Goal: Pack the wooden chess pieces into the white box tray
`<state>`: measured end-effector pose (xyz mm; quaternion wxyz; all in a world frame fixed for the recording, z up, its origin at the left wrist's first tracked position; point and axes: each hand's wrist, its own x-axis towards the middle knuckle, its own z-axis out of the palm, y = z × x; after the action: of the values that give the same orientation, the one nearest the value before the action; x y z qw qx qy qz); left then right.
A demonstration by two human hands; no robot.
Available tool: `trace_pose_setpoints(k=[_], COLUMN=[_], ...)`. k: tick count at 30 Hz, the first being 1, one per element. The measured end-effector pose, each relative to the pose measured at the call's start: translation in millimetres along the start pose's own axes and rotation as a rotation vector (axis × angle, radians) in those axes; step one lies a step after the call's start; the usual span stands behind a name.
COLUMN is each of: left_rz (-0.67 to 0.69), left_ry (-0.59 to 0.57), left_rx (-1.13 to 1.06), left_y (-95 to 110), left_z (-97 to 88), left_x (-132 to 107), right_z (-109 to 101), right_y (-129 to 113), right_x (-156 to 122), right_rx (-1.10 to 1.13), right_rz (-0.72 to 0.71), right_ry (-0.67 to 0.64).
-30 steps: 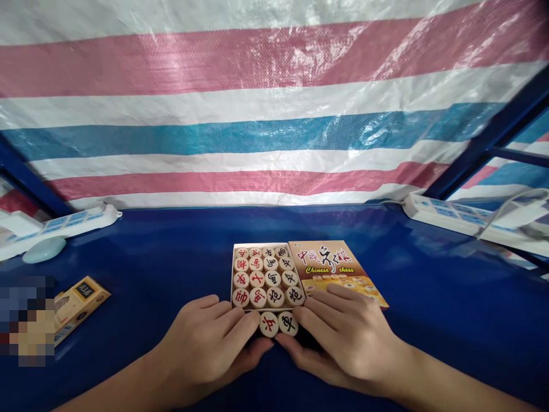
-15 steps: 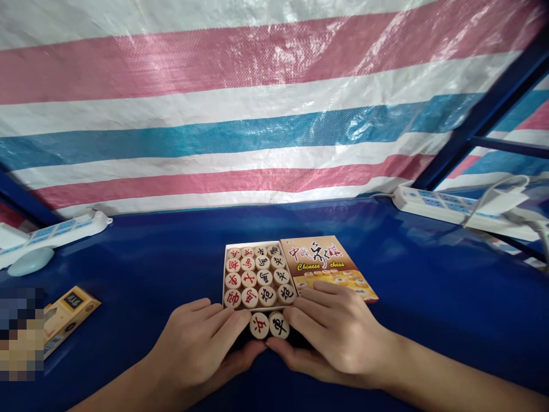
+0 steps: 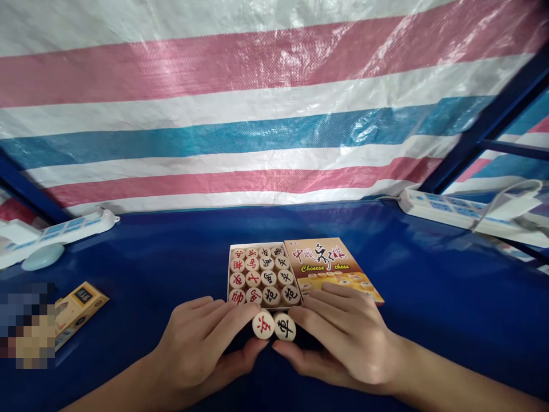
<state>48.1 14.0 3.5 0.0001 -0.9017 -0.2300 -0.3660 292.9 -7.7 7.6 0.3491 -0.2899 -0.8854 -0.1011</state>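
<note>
A small open box [image 3: 229,269] packed with several round wooden Chinese chess pieces sits on the blue table [image 3: 171,263]. Its printed lid [image 3: 328,264] lies beside it on the right. Just in front of the box, my left hand [image 3: 201,343] pinches a piece with a red character [image 3: 263,324] between fingers and thumb. My right hand [image 3: 343,337] pinches a piece with a black character [image 3: 285,327] the same way. The two pieces touch side by side, tilted up toward me. My right fingers rest over the lid's near edge.
A white power strip [image 3: 77,224] and a pale mouse [image 3: 43,256] lie at the far left, with a small yellow box [image 3: 79,303] nearer. Another power strip [image 3: 454,206] with a cable lies at the far right. A striped tarp [image 3: 257,114] closes off the back.
Both pieces have tipped up a little more toward me and sit slightly higher between my fingers. My hands stay in front of the box.
</note>
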Motion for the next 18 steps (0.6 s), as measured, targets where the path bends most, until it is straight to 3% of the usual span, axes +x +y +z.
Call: trace_pose_setpoints(k=[18], left_rz=[-0.098], left_ry=[-0.001], left_rx=[-0.086], left_y=[-6.8], left_z=[2.2], left_x=[-0.7], right_z=[-1.1], right_y=[6.4], right_x=[0.3], right_rx=[0.058], right_rz=[0.071], right_ry=[0.043])
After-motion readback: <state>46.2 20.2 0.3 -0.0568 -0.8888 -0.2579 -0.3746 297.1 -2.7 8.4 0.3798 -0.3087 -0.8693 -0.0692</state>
